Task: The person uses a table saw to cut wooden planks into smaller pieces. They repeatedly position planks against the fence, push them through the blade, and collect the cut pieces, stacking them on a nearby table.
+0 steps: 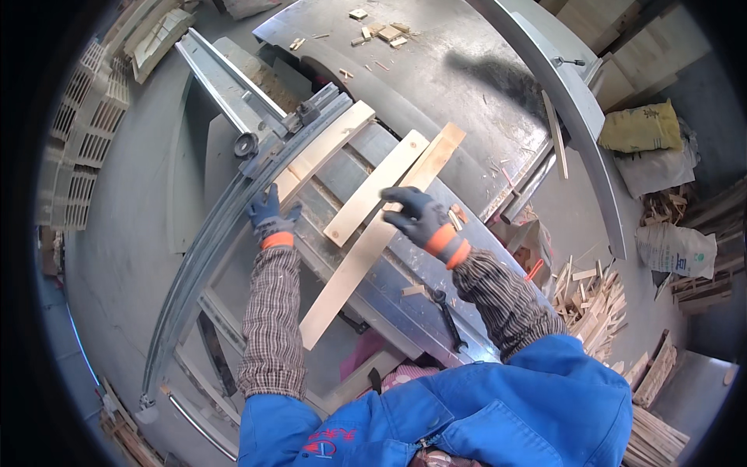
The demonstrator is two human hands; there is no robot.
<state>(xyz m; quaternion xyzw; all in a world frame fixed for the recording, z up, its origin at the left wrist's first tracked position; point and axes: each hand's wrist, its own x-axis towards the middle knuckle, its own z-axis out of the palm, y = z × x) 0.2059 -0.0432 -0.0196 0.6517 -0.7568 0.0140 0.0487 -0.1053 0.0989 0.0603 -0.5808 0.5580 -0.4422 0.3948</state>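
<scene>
Left hand (268,214) in a dark glove with an orange cuff lies flat, fingers spread, on the end of a pale wooden slat (327,148) against the grey metal fence rail (233,93). Right hand (416,216), same gloves, curls loosely over the long pale plank (373,241) lying diagonally across the grey steel saw table (436,70); a shorter slat (375,187) sits between. Offcuts pile (591,303) and sacks (661,148) sit on the concrete floor at right.

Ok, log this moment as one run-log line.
left hand: on left plank | right hand: gripping long plank | middle plank: free | saw table: offcuts
</scene>
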